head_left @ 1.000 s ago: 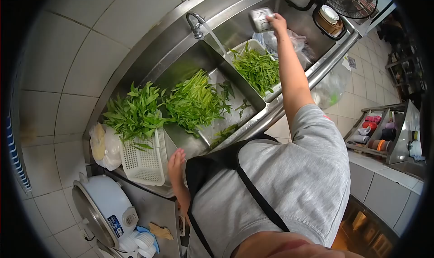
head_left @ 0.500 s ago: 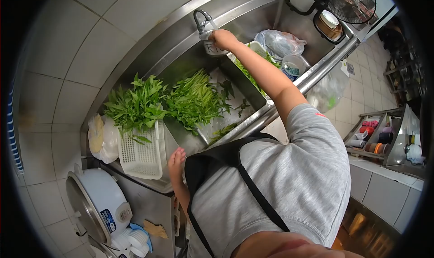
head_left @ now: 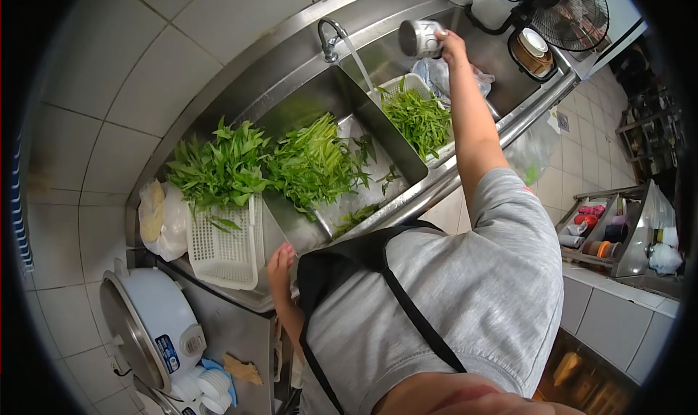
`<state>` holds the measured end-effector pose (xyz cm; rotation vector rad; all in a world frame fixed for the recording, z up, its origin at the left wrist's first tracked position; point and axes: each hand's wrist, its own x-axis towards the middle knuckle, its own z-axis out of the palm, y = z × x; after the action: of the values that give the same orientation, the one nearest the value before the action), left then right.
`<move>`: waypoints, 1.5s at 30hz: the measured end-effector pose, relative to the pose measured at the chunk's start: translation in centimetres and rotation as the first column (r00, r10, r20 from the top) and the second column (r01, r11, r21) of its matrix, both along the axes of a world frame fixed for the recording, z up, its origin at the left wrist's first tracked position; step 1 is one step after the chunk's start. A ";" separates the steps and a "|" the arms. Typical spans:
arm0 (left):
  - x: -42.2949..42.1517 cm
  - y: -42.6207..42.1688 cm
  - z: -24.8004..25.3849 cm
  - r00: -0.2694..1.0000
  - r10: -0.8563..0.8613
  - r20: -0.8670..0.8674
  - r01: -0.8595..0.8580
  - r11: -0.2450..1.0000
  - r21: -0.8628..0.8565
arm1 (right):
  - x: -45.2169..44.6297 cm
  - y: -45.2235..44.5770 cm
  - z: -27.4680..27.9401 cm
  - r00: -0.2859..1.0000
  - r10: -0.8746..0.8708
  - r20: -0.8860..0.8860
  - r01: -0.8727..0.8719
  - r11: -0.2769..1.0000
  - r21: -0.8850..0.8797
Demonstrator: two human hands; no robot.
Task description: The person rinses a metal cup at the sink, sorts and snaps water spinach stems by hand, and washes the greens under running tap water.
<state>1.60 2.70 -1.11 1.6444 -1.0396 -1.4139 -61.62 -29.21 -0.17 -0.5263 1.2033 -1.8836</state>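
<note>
My right hand (head_left: 452,45) grips a metal cup (head_left: 422,40) with dark lettering, tipped on its side above the right sink basin. Below it, cut leafy greens (head_left: 416,117) fill a white basket (head_left: 408,80). Water runs from the faucet (head_left: 331,40) towards that basket's edge. My left hand (head_left: 280,261) hangs by the front sink edge, fingers loosely bent and holding nothing visible. Near it stands a white perforated basket (head_left: 225,258) with leafy stems (head_left: 222,164) over its back. More greens (head_left: 316,160) lie in the middle basin (head_left: 349,215).
A plastic bag (head_left: 432,73) lies behind my right forearm. At the far right end are a fan (head_left: 571,11) and stacked bowls (head_left: 534,44). A large rice cooker (head_left: 156,328) stands at lower left, beside a white bag (head_left: 163,222).
My right hand has carried the metal cup from under the faucet to the right and tipped it. The water stream now shows falling freely. My left hand has barely moved.
</note>
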 end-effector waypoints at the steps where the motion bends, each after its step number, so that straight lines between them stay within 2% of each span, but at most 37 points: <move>1: 0.0 0.1 0.0 1.000 0.008 0.015 -0.008 1.000 0.006 | -0.9 0.0 0.6 0.995 -0.089 0.044 0.089 0.996 0.001; 5: 0.0 -0.1 -0.5 1.000 0.020 -0.001 -0.020 1.000 0.007 | -2.3 0.0 3.7 0.979 -0.201 0.036 0.204 0.972 -0.121; 8: -0.5 -0.2 -0.1 1.000 0.015 0.018 -0.015 1.000 -0.006 | 0.1 0.3 5.0 0.984 -0.135 -0.117 0.110 0.974 -0.197; 9: -0.7 -0.2 0.0 1.000 0.013 0.019 -0.013 1.000 -0.006 | 0.4 -0.1 4.5 0.958 -0.034 -0.286 0.009 0.996 -0.088; 10: -0.8 -0.3 0.0 1.000 0.014 0.020 -0.014 1.000 -0.003 | 2.4 0.3 4.9 0.881 -0.036 -0.472 0.006 0.998 -0.065; 11: -0.8 -0.3 0.1 1.000 0.015 0.022 -0.015 1.000 0.000 | 4.3 0.5 5.5 0.721 0.067 -0.689 -0.016 0.997 0.080; 12: -0.7 -0.4 -0.3 1.000 0.012 0.022 -0.012 1.000 -0.001 | 5.8 -0.7 3.8 0.603 0.114 -0.790 -0.011 0.991 0.135; 14: -0.2 -0.4 -1.2 0.998 0.043 -0.046 -0.042 0.999 0.030 | 11.2 0.8 4.7 0.309 0.298 -0.903 -0.108 0.955 0.278; 15: -0.2 -0.4 -1.1 0.998 0.040 -0.046 -0.038 0.999 0.031 | 13.7 1.6 4.7 0.215 0.315 -0.925 -0.179 0.943 0.279; 16: -0.2 -0.4 -0.8 0.999 0.023 -0.036 -0.022 0.999 0.030 | 15.9 2.1 4.8 0.061 0.315 -0.947 -0.195 0.934 0.298; 17: -0.2 -0.4 -0.6 1.000 0.006 -0.025 -0.006 1.000 0.030 | 17.8 1.8 4.2 0.101 0.454 -0.885 -0.213 0.879 0.427; 19: 0.0 -0.3 -0.8 0.999 0.013 -0.039 -0.012 1.000 0.022 | 20.3 2.2 4.0 -0.033 0.394 -0.918 -0.268 0.882 0.388; 22: 0.1 0.1 -0.8 0.998 0.044 -0.052 -0.044 0.999 0.019 | 21.9 2.1 3.8 -0.072 0.335 -0.940 -0.254 0.905 0.342; 24: 0.3 0.2 -0.6 0.997 0.052 -0.051 -0.050 0.998 0.025 | 22.0 1.6 3.7 -0.102 0.288 -0.952 -0.166 0.939 0.302; 26: 0.5 0.0 -0.9 0.990 0.105 -0.097 -0.093 0.989 0.118 | 21.9 1.6 4.4 -0.155 0.270 -0.950 -0.112 0.951 0.288; 27: 0.3 0.2 -1.0 0.991 0.068 -0.111 -0.056 0.992 0.109 | 21.7 1.2 4.4 -0.180 0.287 -0.941 -0.088 0.948 0.306; 29: -0.3 0.2 -0.9 1.000 -0.007 -0.028 0.006 1.000 -0.012 | 21.5 1.5 5.2 -0.269 0.298 -0.916 -0.029 0.948 0.317; 31: -1.0 -0.5 -0.3 0.997 -0.068 -0.026 0.067 0.998 -0.019 | 21.6 2.1 5.9 -0.224 0.333 -0.916 -0.014 0.939 0.344; 33: -1.6 -0.8 0.3 0.995 -0.101 0.001 0.101 0.994 -0.029 | 21.7 2.6 6.0 -0.215 0.269 -0.939 -0.005 0.961 0.277; 35: -2.0 -1.2 0.5 0.992 -0.118 0.036 0.119 0.992 -0.034 | 21.4 2.7 5.8 -0.208 0.272 -0.940 -0.027 0.959 0.283; 38: -2.0 -2.1 0.4 0.990 -0.137 -0.037 0.135 0.990 -0.041 | 20.9 2.6 5.6 -0.045 0.250 -0.967 -0.114 0.961 0.253; 39: -1.9 -2.1 0.4 0.991 -0.132 -0.031 0.131 0.991 -0.035 | 20.2 2.5 5.4 -0.040 0.254 -0.966 -0.120 0.959 0.257; 41: -2.3 -2.0 0.7 0.969 -0.051 -0.243 0.042 0.998 -0.040 | 18.5 2.8 5.3 0.259 0.355 -0.898 -0.156 0.933 0.324; 43: -2.6 -2.5 0.5 0.978 -0.009 -0.208 0.013 1.000 0.015 | 15.0 2.2 3.0 0.412 0.278 -0.868 -0.123 0.961 0.249; 44: -2.5 -2.6 0.4 0.983 0.012 -0.184 0.000 0.998 0.061 | 13.2 2.5 2.8 0.476 0.338 -0.812 -0.085 0.937 0.339; 45: -2.3 -2.5 0.2 0.984 0.018 -0.175 -0.008 0.998 0.060 | 11.4 3.4 2.8 0.564 0.309 -0.766 -0.026 0.934 0.357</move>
<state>-0.69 0.24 -0.87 1.5331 -0.8931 -1.5631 -50.20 -25.83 2.59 -1.3836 1.9103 -1.2095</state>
